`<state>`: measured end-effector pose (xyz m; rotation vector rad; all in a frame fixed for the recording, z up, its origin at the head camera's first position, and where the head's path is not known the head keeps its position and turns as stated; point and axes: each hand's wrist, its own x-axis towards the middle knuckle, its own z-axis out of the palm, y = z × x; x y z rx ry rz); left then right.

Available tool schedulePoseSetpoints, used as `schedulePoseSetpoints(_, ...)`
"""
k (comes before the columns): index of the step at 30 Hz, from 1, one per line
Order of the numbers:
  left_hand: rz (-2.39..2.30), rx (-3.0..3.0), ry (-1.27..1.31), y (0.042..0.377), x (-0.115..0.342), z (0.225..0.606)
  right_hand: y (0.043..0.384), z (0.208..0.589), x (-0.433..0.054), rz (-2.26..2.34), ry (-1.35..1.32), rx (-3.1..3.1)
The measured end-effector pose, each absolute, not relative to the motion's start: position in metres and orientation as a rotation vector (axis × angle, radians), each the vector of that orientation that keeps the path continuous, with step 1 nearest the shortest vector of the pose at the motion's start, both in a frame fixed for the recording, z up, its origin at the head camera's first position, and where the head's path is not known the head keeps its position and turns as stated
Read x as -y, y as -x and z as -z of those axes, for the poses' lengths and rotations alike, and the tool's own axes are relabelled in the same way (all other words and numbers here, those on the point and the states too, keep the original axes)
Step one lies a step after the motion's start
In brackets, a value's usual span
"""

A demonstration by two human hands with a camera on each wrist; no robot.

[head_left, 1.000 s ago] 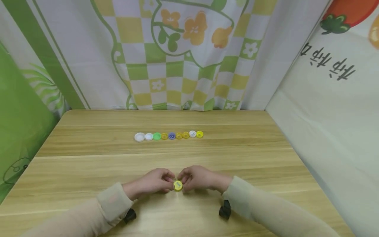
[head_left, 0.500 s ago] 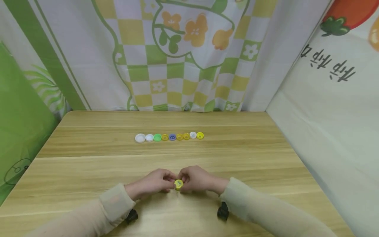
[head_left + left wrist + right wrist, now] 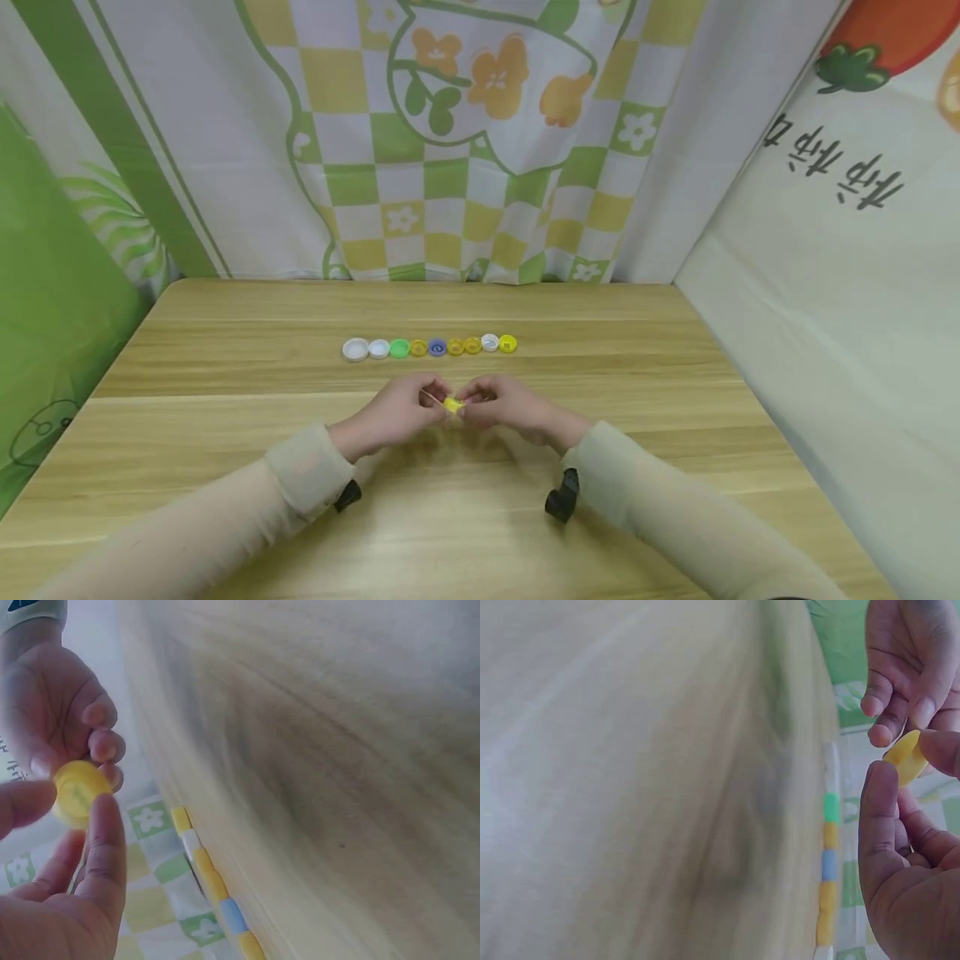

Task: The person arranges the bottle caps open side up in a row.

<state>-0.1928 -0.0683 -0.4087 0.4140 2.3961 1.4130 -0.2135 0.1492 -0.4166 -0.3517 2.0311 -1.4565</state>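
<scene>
A small round yellow bottle cap (image 3: 453, 405) is held up over the middle of the wooden table, tilted. My left hand (image 3: 397, 408) pinches it from the left, and my right hand (image 3: 512, 408) pinches it from the right. In the left wrist view the cap (image 3: 81, 793) sits between the left thumb and forefinger, its round face showing. From the right wrist the cap (image 3: 907, 759) appears nearly edge-on between the right thumb and forefinger. Beyond the hands lies a straight row of upturned bottle caps, among them a green cap (image 3: 399, 348) and a purple cap (image 3: 437, 347).
The row runs from a larger white cap (image 3: 356, 350) at its left end to a yellow cap (image 3: 507, 343) at its right end. Behind the wooden table (image 3: 225, 417) hangs a checked curtain (image 3: 420, 175). A pale cloth (image 3: 825, 317) hangs on the right.
Both hands have lifted the yellow cap and moved it forward, closer to the row. The cap has tilted. The row of caps has stayed put.
</scene>
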Motion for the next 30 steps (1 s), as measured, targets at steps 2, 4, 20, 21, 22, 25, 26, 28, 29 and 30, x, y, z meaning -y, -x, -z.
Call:
schedulePoseSetpoints(2,-1.431,-2.414,-0.407,0.195,0.067,0.407,0.217,0.414,-0.151,1.497,0.336,-1.999)
schedulePoseSetpoints(4,-1.451,-2.415,-0.41,0.198,0.065,0.406,0.219,0.412,-0.152,1.524,0.32,-1.976)
schedulePoseSetpoints(20,-1.72,-2.207,-0.294,0.225,0.049,0.405,0.237,0.403,-0.156,1.642,0.232,-2.081)
schedulePoseSetpoints(21,-1.733,-2.197,-0.286,0.227,0.048,0.405,0.237,0.402,-0.156,1.651,0.227,-2.085)
schedulePoseSetpoints(22,-1.75,-2.181,-0.277,0.229,0.047,0.405,0.238,0.402,-0.156,1.66,0.223,-2.087)
schedulePoseSetpoints(25,-1.799,-2.142,-0.24,0.234,0.043,0.406,0.241,0.401,-0.159,1.703,0.219,-2.073)
schedulePoseSetpoints(26,-1.815,-2.131,-0.237,0.235,0.042,0.405,0.242,0.401,-0.16,1.716,0.222,-2.066)
schedulePoseSetpoints(28,-1.853,-2.106,-0.229,0.238,0.04,0.405,0.245,0.402,-0.162,1.745,0.217,-2.045)
schedulePoseSetpoints(29,-1.865,-2.102,-0.226,0.24,0.039,0.405,0.246,0.402,-0.163,1.759,0.218,-2.037)
schedulePoseSetpoints(30,-1.876,-2.097,-0.222,0.241,0.037,0.405,0.247,0.402,-0.164,1.769,0.217,-2.029)
